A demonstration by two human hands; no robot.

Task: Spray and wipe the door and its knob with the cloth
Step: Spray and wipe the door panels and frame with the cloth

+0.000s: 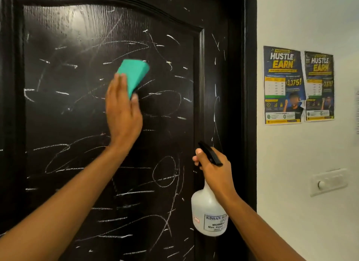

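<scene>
Dark chalk-scrawled door (77, 109) ahead: left hand (122, 113) pressing cloth (133, 77) flat mid-panel, right hand (215, 169) gripping spray bottle (207, 212) lower right, knob unseen.

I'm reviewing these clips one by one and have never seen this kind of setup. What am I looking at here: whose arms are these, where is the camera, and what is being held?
There is no machine: a person wears one wide-angle camera on the head, so you look along their own arms. In front is a dark wooden door covered in white chalk-like scribbles. The left hand presses a folded green cloth flat against the door panel. The right hand grips the black trigger head of a translucent spray bottle, which hangs below it. On the white wall to the right are two posters and a switch plate. The door's knob is not in view.
</scene>
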